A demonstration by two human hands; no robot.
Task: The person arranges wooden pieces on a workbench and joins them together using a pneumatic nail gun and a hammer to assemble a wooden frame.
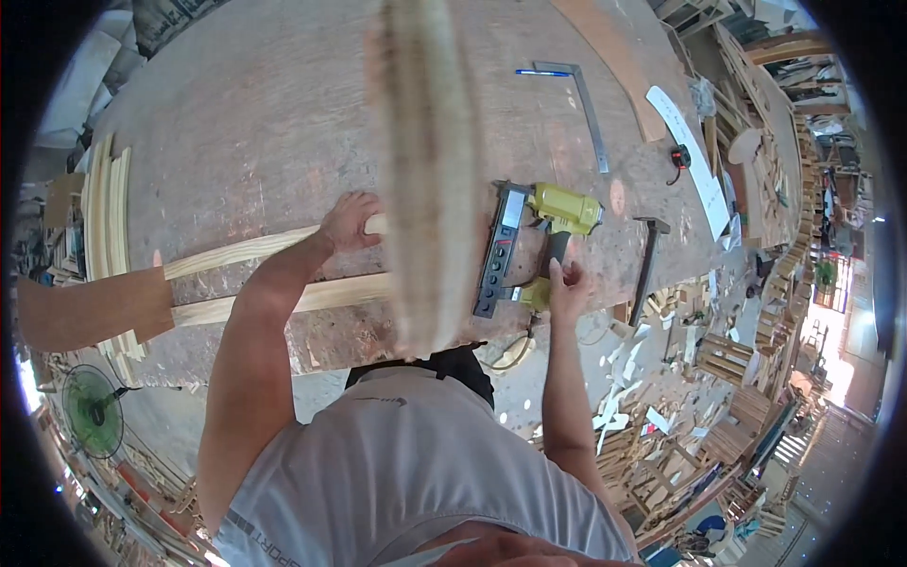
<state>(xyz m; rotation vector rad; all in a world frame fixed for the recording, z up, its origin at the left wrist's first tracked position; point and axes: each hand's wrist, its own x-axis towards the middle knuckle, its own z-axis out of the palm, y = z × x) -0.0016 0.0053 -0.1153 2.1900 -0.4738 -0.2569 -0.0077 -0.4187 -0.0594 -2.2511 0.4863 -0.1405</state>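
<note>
Gripping a pale, curved wooden slat [250, 251], the left hand [351, 221] has its fingers clenched over the smooth strip on the worn brown workbench [255, 113]. A second, straighter slat [326, 295] lies just below those fingers. The right hand [568, 289] rests with loose fingers against the yellow and black nail gun [534, 248]; whether they grasp it I cannot tell. Beyond those fingertips lies a steel square [588, 106]; a hammer [648, 266] sits beside them.

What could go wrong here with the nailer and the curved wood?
1. The left hand presses on a curved strip close to the nailer; a shot fastener could perhaps come out near its fingers.
2. The right hand is only at the nailer's handle; a loose grip might let it kick.
3. A blurred wooden piece blocks the view of the joint, so aim is hard to check.
</note>
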